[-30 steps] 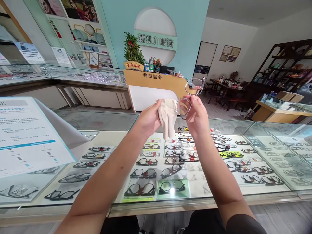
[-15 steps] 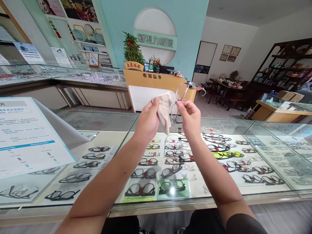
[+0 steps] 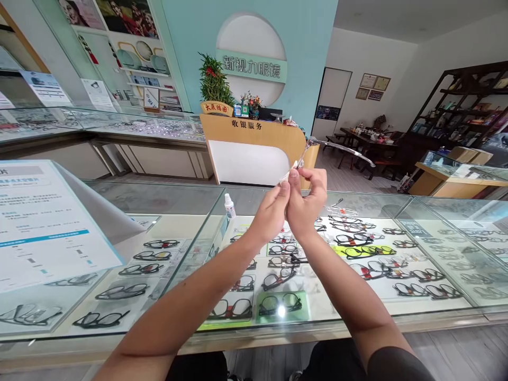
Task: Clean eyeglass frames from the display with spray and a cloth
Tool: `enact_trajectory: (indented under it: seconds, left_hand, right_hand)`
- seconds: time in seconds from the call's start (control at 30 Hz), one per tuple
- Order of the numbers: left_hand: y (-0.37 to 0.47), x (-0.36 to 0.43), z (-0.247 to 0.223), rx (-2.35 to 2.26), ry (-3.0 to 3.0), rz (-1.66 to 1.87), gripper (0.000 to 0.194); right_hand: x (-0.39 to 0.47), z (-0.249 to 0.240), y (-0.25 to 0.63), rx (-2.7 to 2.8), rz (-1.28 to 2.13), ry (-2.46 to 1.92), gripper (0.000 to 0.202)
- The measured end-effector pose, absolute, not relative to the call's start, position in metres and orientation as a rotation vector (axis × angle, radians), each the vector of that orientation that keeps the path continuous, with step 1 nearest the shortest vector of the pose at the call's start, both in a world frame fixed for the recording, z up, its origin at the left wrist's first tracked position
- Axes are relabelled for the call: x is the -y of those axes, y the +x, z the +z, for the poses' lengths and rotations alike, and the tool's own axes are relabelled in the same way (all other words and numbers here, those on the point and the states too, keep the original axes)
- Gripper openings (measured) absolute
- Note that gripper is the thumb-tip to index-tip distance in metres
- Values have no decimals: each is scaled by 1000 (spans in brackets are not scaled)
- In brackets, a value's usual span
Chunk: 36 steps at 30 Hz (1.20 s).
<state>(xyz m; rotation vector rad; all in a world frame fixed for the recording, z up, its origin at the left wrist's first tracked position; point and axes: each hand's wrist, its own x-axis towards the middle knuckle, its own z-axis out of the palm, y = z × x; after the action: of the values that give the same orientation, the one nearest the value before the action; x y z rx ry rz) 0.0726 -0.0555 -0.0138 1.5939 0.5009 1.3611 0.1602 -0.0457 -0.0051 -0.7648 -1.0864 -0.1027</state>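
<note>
Clear-framed glasses [image 3: 311,143] are held up above the counter, one temple arm stretching out to the right. My right hand [image 3: 306,203] pinches the frame near its lower part. Pressed against it, my left hand [image 3: 272,209] has its fingers closed on a pale cloth [image 3: 292,172], of which only a small edge shows at the fingertips. The cloth touches the glasses there; the lenses are mostly hidden by the fingers.
A white bottle [image 3: 229,206] stands on the glass display counter [image 3: 182,203], left of my hands. Rows of glasses [image 3: 278,278] lie inside the counter. At the left is a printed sheet [image 3: 47,227]; a wooden cash desk [image 3: 254,135] stands beyond.
My left hand has moved right with the cloth, up against my right hand. The glasses have turned, their temple arm now pointing right. The white bottle has come into view.
</note>
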Motion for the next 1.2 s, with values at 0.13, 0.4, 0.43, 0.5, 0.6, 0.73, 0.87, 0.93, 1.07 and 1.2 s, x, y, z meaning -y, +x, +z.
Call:
enact_trajectory:
  seconds: [0.13, 0.4, 0.43, 0.5, 0.6, 0.73, 0.87, 0.93, 1.07, 1.2]
  left_hand:
    - [68, 57, -10, -630, 1974, 1305, 65]
    - [19, 38, 21, -1068, 2411, 463, 48]
    - [12, 33, 24, -1058, 2434, 360, 46]
    - [-1, 24, 28, -1044, 2456, 186, 44]
    - [-14, 12, 28, -1128, 2476, 77, 36]
    - [-20, -5, 14, -1375, 2420, -98, 21]
    - [-20, -13, 4, -1680, 2349, -91, 29]
    - [-20, -9, 7, -1802, 2354, -38, 37]
    - [-16, 9, 23, -1872, 2554, 494, 49]
    - [-9, 24, 32, -1479, 2588, 1461, 51]
  right_hand:
    - [35, 5, 186, 1002, -99, -781, 24]
    - [29, 33, 239, 1116, 498, -655, 29]
    - [30, 35, 241, 1142, 582, -645, 29]
    - [32, 38, 243, 1176, 738, -630, 27]
    - [35, 39, 243, 1213, 924, -587, 26]
    - [39, 40, 242, 1253, 1058, -526, 24]
    - [48, 43, 241, 1281, 1098, -540, 24]
    - [52, 45, 239, 1306, 1106, -558, 24]
    - [55, 46, 236, 1352, 1103, -607, 24]
    - [54, 44, 235, 1407, 1128, -595, 22]
